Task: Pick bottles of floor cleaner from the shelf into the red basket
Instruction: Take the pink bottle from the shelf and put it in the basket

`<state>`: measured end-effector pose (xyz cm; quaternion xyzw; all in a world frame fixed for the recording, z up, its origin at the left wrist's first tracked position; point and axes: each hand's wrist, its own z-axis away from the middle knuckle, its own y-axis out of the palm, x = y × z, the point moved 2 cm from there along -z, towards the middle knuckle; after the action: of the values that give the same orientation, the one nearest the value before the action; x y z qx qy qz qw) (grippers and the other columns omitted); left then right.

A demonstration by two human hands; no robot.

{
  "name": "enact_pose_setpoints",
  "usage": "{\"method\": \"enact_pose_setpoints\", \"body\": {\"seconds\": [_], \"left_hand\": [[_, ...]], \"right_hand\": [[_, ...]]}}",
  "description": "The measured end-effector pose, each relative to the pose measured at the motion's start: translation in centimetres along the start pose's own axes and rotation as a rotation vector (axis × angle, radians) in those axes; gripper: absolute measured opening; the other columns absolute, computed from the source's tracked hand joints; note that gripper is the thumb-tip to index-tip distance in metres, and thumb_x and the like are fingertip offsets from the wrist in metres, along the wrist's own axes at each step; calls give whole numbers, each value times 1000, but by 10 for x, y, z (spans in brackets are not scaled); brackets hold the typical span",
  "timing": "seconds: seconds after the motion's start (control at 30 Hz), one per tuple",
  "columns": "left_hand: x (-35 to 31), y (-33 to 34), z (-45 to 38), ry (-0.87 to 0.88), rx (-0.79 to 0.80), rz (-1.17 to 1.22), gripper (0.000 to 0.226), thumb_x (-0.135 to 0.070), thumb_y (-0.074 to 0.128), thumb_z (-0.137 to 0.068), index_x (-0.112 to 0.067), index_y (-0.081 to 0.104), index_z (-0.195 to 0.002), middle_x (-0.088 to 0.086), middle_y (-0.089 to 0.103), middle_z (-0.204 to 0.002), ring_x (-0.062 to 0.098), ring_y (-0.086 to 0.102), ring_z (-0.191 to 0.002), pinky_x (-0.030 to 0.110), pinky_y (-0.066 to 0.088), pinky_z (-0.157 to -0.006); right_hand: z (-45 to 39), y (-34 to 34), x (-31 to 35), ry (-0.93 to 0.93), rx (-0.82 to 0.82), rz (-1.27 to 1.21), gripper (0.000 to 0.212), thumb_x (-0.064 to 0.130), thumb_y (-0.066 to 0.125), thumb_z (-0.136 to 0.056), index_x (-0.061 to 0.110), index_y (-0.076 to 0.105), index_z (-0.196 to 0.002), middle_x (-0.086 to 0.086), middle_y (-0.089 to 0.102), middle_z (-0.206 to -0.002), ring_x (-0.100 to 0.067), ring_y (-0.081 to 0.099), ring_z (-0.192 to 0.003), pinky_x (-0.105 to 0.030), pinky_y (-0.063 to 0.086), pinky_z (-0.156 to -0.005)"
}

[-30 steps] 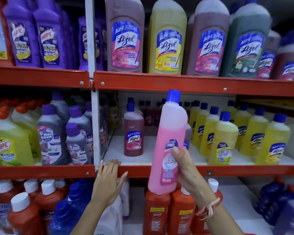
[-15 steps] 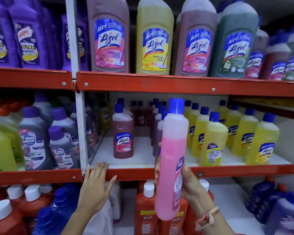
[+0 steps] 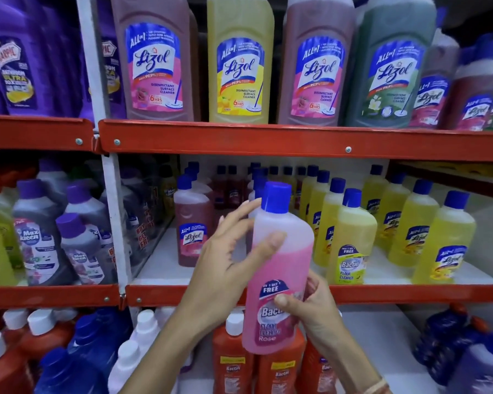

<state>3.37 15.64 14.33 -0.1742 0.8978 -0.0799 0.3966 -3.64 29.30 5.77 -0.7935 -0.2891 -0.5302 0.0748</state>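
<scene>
Pink bottle point(image 3: 279, 268) of Bactin floor cleaner, rose, blue screw cap point(image 3: 276, 197), held upright in front of the middle shelf point(image 3: 382, 294), clear of the shelf edge and off any support. Right hand point(image 3: 315, 311) grasps the lower body, thumb across the label, fingers wrapped behind. Left hand point(image 3: 228, 268) is at the shoulder: thumb pressed on the front just above the liquid line, fingers spread and reaching toward the neck, not fully closed round it. Liquid fills the bottle to about two-thirds; the top is empty and translucent. Judgement: moderately heavy, weight low, so the lower-body grip carries it well. Plastic wall looks smooth and likely gives a little under pressure; glossy label may be slick. Best hold is around the waist or the shoulder below the cap, not the cap itself. Not fragile, but contents will slosh if tipped. Yellow Bactin bottle point(image 3: 350, 240) stands just beside it on the shelf, orange bottles point(image 3: 231, 356) below. Red basket not in view; transfer not yet done.
</scene>
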Motion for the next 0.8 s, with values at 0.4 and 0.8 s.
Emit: {"method": "enact_pose_setpoints", "body": {"seconds": [0.4, 0.8], "left_hand": [[39, 63, 60, -260, -108, 85, 54, -21, 92, -53, -19, 70, -102, 1, 70, -106, 16, 67, -96, 44, 56, -82], [117, 138, 178, -647, -72, 150, 49, -8, 92, -49, -13, 74, -94, 0, 77, -92, 9, 68, -81, 28, 56, -73]], "right_hand": [[66, -58, -29, 143, 20, 311, 62, 7, 85, -53, 18, 62, -110, 8, 77, -98, -12, 70, -94, -22, 56, -78], [170, -110, -129, 525, 38, 406, 83, 22, 91, -54, 15, 54, -128, -1, 69, -120, -16, 63, -113, -38, 52, -96]]}}
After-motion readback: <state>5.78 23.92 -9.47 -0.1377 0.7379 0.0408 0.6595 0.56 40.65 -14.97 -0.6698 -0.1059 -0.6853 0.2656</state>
